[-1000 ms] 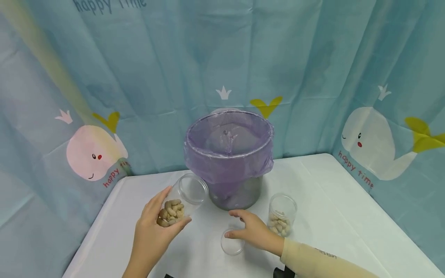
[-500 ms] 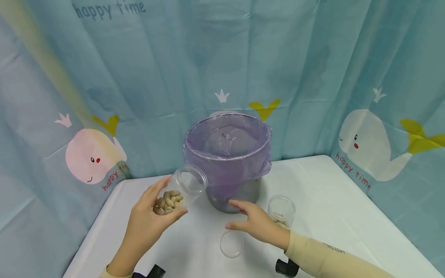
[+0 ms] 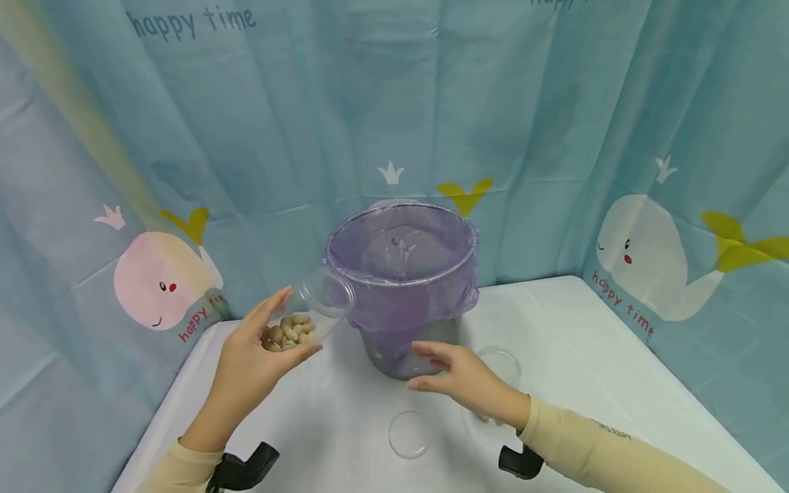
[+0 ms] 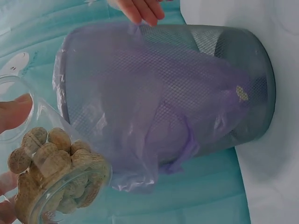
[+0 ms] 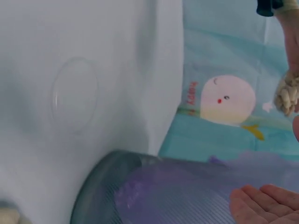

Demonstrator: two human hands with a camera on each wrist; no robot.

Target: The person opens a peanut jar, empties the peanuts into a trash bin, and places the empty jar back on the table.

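Observation:
My left hand [image 3: 249, 359] grips a clear plastic jar [image 3: 327, 294], tilted with its mouth toward the bin. Unshelled peanuts [image 3: 290, 332] lie in its lower end; the left wrist view shows the peanuts [image 4: 56, 163] gathered at the jar's base. The wire-mesh trash bin [image 3: 425, 352] stands just beyond, lined with a purple plastic bag [image 3: 401, 305] folded over its rim. My right hand [image 3: 468, 380] hovers in front of the bin with fingers spread and nothing in its grasp. In the right wrist view its fingers [image 5: 261, 200] overlap the bag.
A round clear lid [image 3: 409, 435] lies on the white table [image 3: 555, 356] in front of the bin. Behind my right hand stands a second clear jar [image 3: 502, 363], partly hidden. A printed blue curtain [image 3: 296, 137] hangs behind and at both sides.
My left hand has raised the jar and shifted it slightly left, tipping it further over. My right hand has moved up and a little right, away from the lid, and now covers much of the second jar.

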